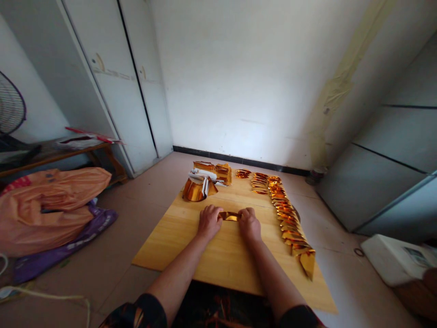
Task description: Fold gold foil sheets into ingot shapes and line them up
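Between my two hands, near the middle of the board, is a strip of shiny gold foil paper (230, 216). My left hand (209, 222) grips its left end, fingers closed. On the other end, my right hand (250, 224) is closed in the same way. The strip looks folded and slightly curved. Right of my right hand runs a long row of folded gold foil pieces (287, 218), overlapping one another. Smaller stacks of folded foil (260, 183) lie at the board's far side. Curled gold foil sheets (195, 189) with white undersides sit beyond my left hand.
The wooden board (164, 246) lies low over a tiled floor (126, 218). An orange bag (51, 209) and a purple bag (68, 250) are on the left, near a fan (10, 105). Cabinets stand at both sides. A white box (392, 259) is at right.
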Demonstrator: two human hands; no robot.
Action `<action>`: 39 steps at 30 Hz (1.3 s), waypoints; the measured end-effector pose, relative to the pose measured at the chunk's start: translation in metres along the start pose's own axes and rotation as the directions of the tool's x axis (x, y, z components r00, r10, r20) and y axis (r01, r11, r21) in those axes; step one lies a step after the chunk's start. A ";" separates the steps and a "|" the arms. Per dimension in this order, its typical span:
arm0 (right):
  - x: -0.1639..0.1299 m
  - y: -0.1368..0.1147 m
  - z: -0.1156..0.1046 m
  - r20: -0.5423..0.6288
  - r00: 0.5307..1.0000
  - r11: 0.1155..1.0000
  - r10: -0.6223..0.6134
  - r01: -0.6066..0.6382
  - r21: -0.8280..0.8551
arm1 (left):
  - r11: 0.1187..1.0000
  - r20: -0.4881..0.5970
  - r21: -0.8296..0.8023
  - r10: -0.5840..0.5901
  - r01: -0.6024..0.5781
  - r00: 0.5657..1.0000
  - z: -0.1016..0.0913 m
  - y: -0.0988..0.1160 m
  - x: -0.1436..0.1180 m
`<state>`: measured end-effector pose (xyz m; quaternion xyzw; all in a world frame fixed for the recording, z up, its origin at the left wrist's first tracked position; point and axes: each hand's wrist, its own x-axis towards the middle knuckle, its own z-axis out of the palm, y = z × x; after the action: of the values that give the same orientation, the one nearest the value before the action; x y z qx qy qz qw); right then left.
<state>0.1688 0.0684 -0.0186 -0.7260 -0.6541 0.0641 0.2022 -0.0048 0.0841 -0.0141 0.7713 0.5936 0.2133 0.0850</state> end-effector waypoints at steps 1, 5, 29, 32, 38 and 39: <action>-0.003 0.000 0.000 -0.023 0.999 1.000 -0.025 0.025 -0.001 | 1.000 -0.014 -0.003 0.018 -0.018 1.000 0.000 0.000 -0.001; -0.010 -0.002 0.000 -0.057 0.994 0.994 -0.092 0.089 -0.057 | 0.994 -0.042 0.004 0.108 -0.108 0.993 0.000 0.000 -0.002; -0.034 0.042 -0.016 -0.131 0.903 0.908 -0.409 0.417 0.045 | 0.866 -0.128 0.017 0.498 -0.501 0.857 0.017 0.019 -0.007; -0.033 0.046 -0.015 -0.126 0.910 0.908 -0.396 0.408 0.093 | 0.868 -0.175 0.079 0.497 -0.491 0.850 0.013 0.021 -0.011; -0.030 0.049 -0.021 -0.091 0.914 0.892 -0.395 0.405 0.198 | 0.831 -0.080 0.110 0.554 -0.546 0.828 0.014 0.021 -0.014; -0.029 0.049 -0.022 -0.084 0.916 0.891 -0.393 0.402 0.212 | 0.835 -0.056 0.091 0.548 -0.542 0.835 0.015 0.020 -0.013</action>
<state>0.2175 0.0321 -0.0221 -0.5504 -0.7732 0.0809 0.3043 0.0169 0.0679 -0.0223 0.9018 0.3595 0.2380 -0.0304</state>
